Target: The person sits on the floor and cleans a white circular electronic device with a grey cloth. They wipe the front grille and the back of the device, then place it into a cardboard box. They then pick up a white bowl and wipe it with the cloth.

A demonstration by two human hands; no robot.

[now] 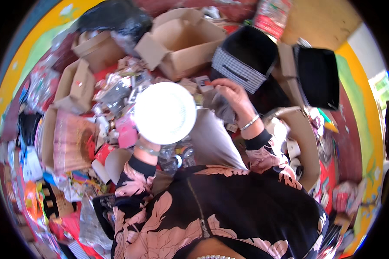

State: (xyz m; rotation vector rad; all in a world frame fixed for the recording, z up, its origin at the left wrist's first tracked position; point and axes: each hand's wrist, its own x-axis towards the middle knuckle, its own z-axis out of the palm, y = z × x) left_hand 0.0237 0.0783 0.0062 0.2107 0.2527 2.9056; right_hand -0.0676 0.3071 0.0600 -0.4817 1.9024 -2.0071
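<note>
A round white bowl-like thing [165,113], too bright to make out fully, is held up in front of me by my left hand [148,144]. Its rim hides my left fingers; only the base of the hand and a bracelet at the wrist show. My right hand [235,96], with a silver bangle, reaches over the pile to the right of it. Its fingers are stretched out and apart, and the fingertips come up to a small box [202,83]. I cannot tell whether they touch it. Grey-trousered legs [214,134] lie below.
An open cardboard box [190,58] stands ahead, with a black storage bin [242,64] to its right. A larger carton [309,146] holding white items is by my right arm. On the left are a pink-lined box [67,138] and scattered packets. Clear plastic bottles [177,157] lie near my legs.
</note>
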